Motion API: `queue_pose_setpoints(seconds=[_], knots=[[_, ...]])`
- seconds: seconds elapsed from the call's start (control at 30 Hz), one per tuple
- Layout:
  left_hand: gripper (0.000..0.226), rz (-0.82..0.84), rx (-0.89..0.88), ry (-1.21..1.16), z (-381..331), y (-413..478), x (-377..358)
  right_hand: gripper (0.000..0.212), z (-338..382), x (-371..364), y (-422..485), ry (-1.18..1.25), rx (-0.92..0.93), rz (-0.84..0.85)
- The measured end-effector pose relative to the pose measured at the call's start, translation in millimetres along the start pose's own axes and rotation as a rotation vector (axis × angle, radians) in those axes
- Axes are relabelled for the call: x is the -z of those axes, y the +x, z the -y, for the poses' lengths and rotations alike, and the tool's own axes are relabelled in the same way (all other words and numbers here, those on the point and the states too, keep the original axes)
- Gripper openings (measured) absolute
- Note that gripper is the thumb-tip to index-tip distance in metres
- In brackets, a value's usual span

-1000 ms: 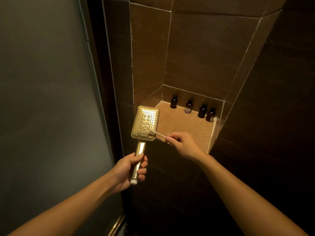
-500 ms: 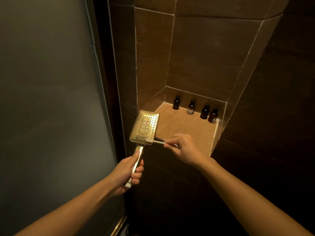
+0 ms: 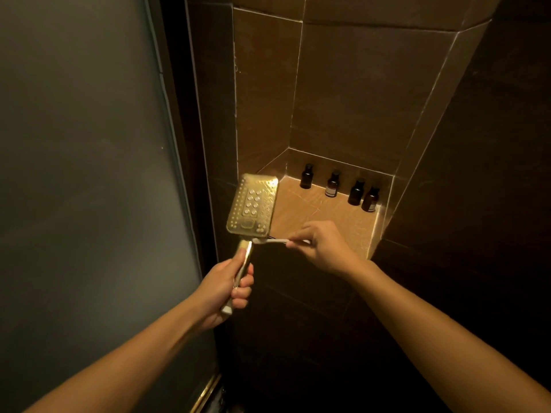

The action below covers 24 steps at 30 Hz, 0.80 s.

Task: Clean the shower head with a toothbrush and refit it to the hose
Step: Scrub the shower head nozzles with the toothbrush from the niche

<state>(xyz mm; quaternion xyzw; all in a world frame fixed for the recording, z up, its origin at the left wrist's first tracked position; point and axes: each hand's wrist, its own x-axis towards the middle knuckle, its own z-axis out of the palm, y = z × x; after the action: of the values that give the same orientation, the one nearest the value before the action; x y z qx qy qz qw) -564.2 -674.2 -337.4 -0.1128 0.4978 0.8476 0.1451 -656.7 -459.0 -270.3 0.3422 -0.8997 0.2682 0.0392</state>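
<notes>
A gold rectangular shower head (image 3: 252,204) faces me with its nozzle plate up, detached, no hose in view. My left hand (image 3: 227,289) grips its handle near the lower end and holds it upright. My right hand (image 3: 323,245) pinches a white toothbrush (image 3: 272,241) by its handle. The bristle end sits just below the head's lower edge, at the neck where the handle joins.
A tiled ledge (image 3: 334,217) in a wall niche lies behind the shower head, with several small dark bottles (image 3: 332,183) along its back. A frosted glass door (image 3: 83,174) stands at the left. Dark tiled walls close the right side.
The toothbrush tip has slid from the plate's lower right corner down to the neck below the head. The shower head has tilted slightly and my left hand sits lower on the handle.
</notes>
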Motion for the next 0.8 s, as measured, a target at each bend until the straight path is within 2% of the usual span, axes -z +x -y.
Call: queue_pose_setpoints(seconds=[0.13, 0.23, 0.37, 0.47, 0.57, 0.7, 0.8], knots=[[0.044, 0.018, -0.045, -0.004, -17.1, 3.3, -4.5, 0.020, 12.7, 6.7, 3.6, 0.083, 0.071, -0.073], [0.045, 0.005, -0.031, 0.034, -13.2, 3.4, -0.6, 0.015, 10.1, 20.7, 6.6, 0.122, 0.041, -0.119], [0.048, -0.005, -0.002, 0.075, -2.0, 3.7, 4.6, 0.005, 2.6, 21.1, 5.3, 0.084, -0.054, 0.048], [0.049, -0.026, 0.004, 0.120, 4.3, 4.5, 4.9, 0.020, -1.3, 10.8, 0.9, 0.076, -0.062, 0.137], [0.048, -0.021, 0.013, 0.131, 7.4, 4.1, 4.8, 0.031, -2.7, 7.1, 2.5, 0.068, -0.068, 0.157], [0.047, -0.007, 0.026, 0.141, 9.0, 3.0, 4.5, 0.043, -5.1, 13.5, 19.0, 0.194, -0.181, 0.015], [0.047, -0.029, 0.008, 0.141, 7.8, 1.9, 4.3, 0.043, -4.2, 1.6, 15.6, 0.188, -0.178, 0.137]])
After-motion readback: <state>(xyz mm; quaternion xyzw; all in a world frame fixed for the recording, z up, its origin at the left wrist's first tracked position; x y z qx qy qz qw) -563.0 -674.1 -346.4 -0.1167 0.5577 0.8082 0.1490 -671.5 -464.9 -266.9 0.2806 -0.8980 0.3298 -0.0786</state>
